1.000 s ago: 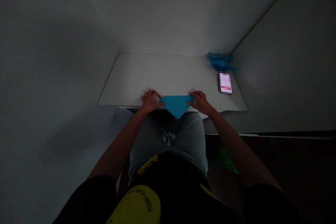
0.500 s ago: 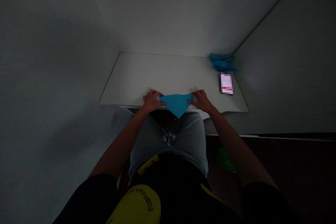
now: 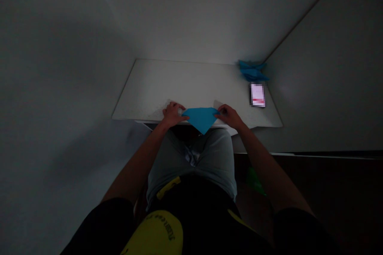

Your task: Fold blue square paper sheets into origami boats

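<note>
A blue sheet of paper point(image 3: 201, 118) folded into a triangle lies at the near edge of the white table point(image 3: 167, 83), its tip hanging over the edge toward me. My left hand point(image 3: 172, 113) pinches the paper's left corner with curled fingers. At the right corner my right hand point(image 3: 229, 114) does the same, fingers closed on the paper.
A pile of folded blue paper pieces point(image 3: 251, 70) sits in the table's far right corner. A phone with a lit screen point(image 3: 257, 95) lies just in front of it. White walls close in on three sides. Something green point(image 3: 255, 181) lies on the dark floor at right.
Both hands stay at the paper's corners; they shifted only slightly along the top fold. The triangle has kept its place.
</note>
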`<state>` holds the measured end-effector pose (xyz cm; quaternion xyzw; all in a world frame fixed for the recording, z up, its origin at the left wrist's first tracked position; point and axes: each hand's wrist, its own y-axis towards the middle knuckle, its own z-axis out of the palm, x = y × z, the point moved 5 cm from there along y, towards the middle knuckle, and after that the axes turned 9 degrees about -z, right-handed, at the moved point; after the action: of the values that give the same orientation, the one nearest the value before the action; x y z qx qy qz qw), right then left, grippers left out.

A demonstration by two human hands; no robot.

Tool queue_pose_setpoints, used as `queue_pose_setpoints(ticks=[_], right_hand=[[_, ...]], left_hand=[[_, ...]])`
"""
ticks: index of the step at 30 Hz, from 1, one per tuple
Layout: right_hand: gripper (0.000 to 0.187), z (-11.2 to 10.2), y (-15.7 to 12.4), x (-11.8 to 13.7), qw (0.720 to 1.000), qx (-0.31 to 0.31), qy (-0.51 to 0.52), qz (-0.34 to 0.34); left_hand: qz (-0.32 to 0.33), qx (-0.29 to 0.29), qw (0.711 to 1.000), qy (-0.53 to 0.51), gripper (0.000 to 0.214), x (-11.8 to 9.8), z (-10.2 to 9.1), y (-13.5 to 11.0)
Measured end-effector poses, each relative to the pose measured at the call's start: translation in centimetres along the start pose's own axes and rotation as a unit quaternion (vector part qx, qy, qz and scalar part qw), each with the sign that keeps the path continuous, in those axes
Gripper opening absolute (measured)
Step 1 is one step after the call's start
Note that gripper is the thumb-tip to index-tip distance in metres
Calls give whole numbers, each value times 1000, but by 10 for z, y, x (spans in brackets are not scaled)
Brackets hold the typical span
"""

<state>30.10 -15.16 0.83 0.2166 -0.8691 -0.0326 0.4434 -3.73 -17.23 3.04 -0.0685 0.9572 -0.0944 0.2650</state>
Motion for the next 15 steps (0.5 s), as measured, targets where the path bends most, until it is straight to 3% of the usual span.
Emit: queue_pose_setpoints(ticks=[6, 10, 15], right_hand=[[43, 2, -5, 10, 999, 14, 29, -14], [39, -2, -5, 10, 999, -34, 18, -25], [39, -2, -10, 5, 997, -59, 49, 28]], left_hand=[[5, 1, 1000, 2, 48, 1, 2, 0], [12, 0, 1000, 7, 43, 2, 3, 1], [13, -10, 1000, 17, 37, 1, 3, -3]])
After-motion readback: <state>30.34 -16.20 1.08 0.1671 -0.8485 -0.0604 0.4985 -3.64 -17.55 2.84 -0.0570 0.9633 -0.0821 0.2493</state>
